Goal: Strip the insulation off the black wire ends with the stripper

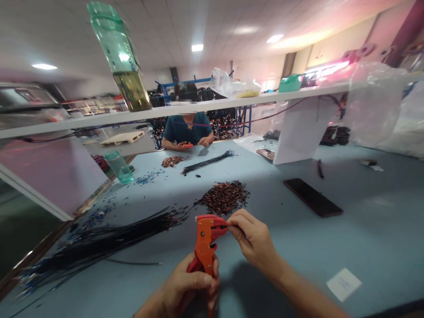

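My left hand (197, 282) is wrapped round the handles of an orange and red wire stripper (204, 240), held upright above the table. At the tool's jaws, my right hand (253, 238) pinches with thumb and forefinger; what sits between those fingertips is too small to make out. Just beyond the tool lies a heap of short copper-and-black wire bits (225, 196). To the left stretches a thick bundle of black wires (119, 238), its near ends blue and white. One loose black wire (139, 263) lies apart from the bundle.
A phone (313, 196) and a white paper square (344, 284) lie at right. Blue scraps (147, 177) and a green bottle (119, 168) are at left. A shelf (198, 107) crosses above, carrying another bottle (121, 62). Opposite, a person (188, 128) holds a red tool.
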A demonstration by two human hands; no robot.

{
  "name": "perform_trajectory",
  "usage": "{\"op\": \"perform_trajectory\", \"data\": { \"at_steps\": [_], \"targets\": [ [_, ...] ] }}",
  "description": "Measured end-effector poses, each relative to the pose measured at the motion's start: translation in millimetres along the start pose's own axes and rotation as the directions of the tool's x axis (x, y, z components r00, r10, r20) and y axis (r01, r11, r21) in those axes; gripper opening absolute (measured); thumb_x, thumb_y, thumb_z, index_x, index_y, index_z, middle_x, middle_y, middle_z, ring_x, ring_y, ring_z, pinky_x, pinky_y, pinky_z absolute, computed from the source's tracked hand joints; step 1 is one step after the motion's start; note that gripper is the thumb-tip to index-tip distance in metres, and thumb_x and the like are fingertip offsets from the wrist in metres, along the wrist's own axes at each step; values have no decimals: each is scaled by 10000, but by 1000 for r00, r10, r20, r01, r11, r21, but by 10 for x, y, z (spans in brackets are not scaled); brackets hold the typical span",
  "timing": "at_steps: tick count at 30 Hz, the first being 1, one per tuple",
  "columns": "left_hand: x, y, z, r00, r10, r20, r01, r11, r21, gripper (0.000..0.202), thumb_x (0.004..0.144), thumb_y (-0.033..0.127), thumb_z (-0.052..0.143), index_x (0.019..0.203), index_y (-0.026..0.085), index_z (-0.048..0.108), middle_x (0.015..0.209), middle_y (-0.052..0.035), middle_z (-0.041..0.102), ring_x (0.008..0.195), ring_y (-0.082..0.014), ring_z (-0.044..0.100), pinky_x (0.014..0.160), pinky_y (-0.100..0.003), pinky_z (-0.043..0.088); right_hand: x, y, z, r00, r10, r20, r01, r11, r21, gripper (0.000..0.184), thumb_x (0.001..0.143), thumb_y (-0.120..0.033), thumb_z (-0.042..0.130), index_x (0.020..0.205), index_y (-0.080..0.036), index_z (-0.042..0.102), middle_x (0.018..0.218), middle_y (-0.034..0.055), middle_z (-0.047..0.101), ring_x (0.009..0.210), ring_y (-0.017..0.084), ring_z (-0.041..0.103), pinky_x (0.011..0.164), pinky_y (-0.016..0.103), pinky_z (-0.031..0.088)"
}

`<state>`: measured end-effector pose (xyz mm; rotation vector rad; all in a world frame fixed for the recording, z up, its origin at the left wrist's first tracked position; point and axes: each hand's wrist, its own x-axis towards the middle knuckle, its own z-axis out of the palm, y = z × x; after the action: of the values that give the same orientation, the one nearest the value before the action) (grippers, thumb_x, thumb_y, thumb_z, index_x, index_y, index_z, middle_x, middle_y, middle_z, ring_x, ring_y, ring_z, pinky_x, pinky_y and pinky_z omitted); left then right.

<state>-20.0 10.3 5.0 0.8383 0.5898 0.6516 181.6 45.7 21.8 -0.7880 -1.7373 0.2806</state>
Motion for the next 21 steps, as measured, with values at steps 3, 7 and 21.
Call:
{"op": "perform_trajectory", "data": {
  "at_steps": [3,7,21],
  "targets": [
    [0,0,2,1000,5,8,-5,1000,-3,289,663,291,761,796,139,553,577,9,555,444,-117,547,483,-259,474,-5,2,-5,1000,21,8,-21,1000,-9,160,952,-159,490,850,-187,611,758,27,587,651,129,563,588,220,470],
    [2,-8,4,1000,6,12,-6,1000,-1,287,683,306,752,786,146,537,562,15,542,430,-111,532,471,-251,462,-8,0,-14,999,42,22,-42,999,-11,178,953,-167,487,832,-188,616,737,22,578,614,122,548,549,215,455],
    [20,-48,18,1000,25,-3,-25,998,56,362,688,390,770,715,168,486,509,32,518,374,-95,494,430,-234,452,-45,4,27,1000,-10,-1,10,994,-106,148,938,-137,473,854,-193,582,676,4,592,574,117,539,558,210,416]
  ]
}}
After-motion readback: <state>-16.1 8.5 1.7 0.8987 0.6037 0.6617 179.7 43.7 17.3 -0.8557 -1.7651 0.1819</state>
